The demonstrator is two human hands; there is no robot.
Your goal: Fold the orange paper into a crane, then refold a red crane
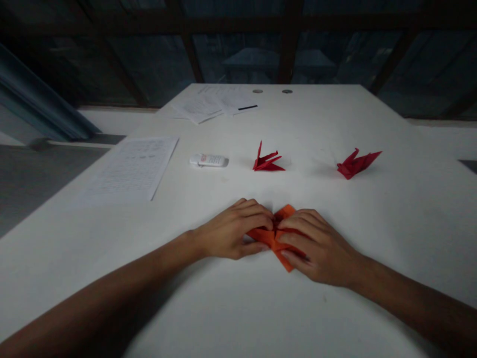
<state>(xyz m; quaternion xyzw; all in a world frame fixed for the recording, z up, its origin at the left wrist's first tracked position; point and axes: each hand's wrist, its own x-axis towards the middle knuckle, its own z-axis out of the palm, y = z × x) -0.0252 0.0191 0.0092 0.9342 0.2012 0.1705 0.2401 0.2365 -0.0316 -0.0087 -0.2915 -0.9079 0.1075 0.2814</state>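
Orange folded-paper piece (275,240) lies on the white table (223,308), between the hands: at 3 o'clock from the left hand (238,228), 9 o'clock from the right hand (322,246). Both touch it; neither is nearer. Each grip is nearly closed, fingers and thumb on the paper. One flap points to 12 o'clock, another near 5; fingers cover the sides, so the long axis cannot be told. Red folded-paper bird (266,163) stands near 12 o'clock.
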